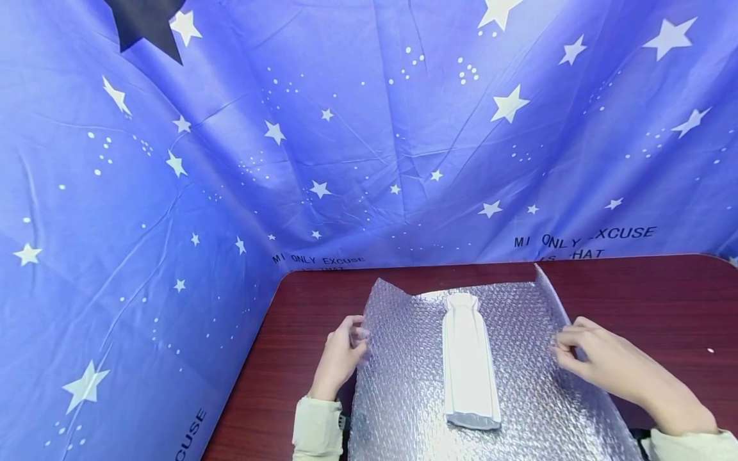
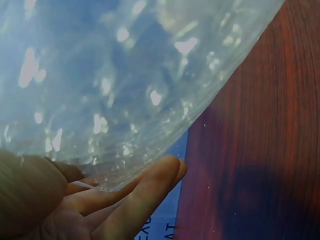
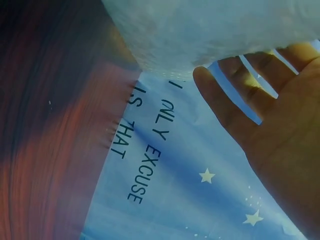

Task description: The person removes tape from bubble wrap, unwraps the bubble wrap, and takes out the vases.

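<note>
A white fluted vase [image 1: 468, 365] lies on its side on a sheet of clear bubble wrap [image 1: 403, 384], its narrow neck pointing away from me. At the sheet's left edge, my left hand [image 1: 340, 355] pinches the wrap between thumb and fingers, and the left wrist view shows the film [image 2: 115, 90] held there. My right hand [image 1: 605, 362] grips the raised right edge. In the right wrist view, the fingers [image 3: 245, 95] of that hand lie against the wrap [image 3: 215, 35], and the thumb is hidden. Neither hand touches the vase.
The dark red wooden table [image 1: 651, 301] extends past both sides of the sheet. A blue star-patterned curtain [image 1: 357, 160] hangs behind and to the left of it. A small pale speck [image 1: 710, 350] lies on the table at right.
</note>
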A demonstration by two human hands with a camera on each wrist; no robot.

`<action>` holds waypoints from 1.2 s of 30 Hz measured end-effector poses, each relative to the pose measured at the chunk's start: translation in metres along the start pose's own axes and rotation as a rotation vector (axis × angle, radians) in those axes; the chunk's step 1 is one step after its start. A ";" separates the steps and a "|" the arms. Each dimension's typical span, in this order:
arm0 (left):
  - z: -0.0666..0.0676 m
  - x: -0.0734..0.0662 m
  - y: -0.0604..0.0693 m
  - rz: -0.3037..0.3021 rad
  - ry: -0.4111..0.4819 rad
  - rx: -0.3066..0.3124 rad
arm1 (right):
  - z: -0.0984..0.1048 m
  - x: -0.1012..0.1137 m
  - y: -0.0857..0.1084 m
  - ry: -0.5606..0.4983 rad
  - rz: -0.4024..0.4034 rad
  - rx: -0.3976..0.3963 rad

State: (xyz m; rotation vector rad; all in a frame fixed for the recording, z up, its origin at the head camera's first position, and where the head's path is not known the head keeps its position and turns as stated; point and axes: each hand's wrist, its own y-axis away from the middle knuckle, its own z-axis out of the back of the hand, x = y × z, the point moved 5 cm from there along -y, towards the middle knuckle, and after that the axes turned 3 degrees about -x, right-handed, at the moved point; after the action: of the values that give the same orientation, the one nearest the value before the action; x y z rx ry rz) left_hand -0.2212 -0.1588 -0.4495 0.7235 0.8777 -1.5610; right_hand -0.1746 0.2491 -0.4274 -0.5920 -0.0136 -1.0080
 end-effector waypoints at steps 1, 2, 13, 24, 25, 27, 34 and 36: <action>0.000 0.001 0.000 0.003 -0.001 0.001 | 0.000 -0.001 0.000 0.002 -0.009 0.004; 0.001 0.001 0.000 0.004 0.001 0.002 | 0.000 -0.003 0.001 0.006 -0.017 0.009; 0.004 0.004 -0.001 -0.018 -0.029 0.010 | 0.001 -0.014 0.004 0.040 -0.072 0.060; 0.007 0.007 0.000 -0.008 -0.056 0.009 | -0.002 -0.026 0.008 0.068 -0.100 0.132; 0.008 0.007 0.000 -0.006 -0.058 0.010 | -0.002 -0.027 0.008 0.069 -0.103 0.137; 0.008 0.007 0.000 -0.004 -0.063 0.014 | -0.002 -0.028 0.009 0.069 -0.098 0.134; 0.010 0.008 0.001 -0.004 -0.066 0.044 | -0.003 -0.036 0.012 0.041 -0.138 0.201; 0.010 0.009 0.001 0.009 -0.058 0.061 | -0.003 -0.039 0.013 0.031 -0.169 0.227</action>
State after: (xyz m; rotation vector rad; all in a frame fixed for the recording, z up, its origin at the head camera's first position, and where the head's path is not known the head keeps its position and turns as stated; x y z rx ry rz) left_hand -0.2216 -0.1723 -0.4515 0.7206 0.7859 -1.5988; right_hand -0.1858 0.2836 -0.4468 -0.3719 -0.1511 -1.1608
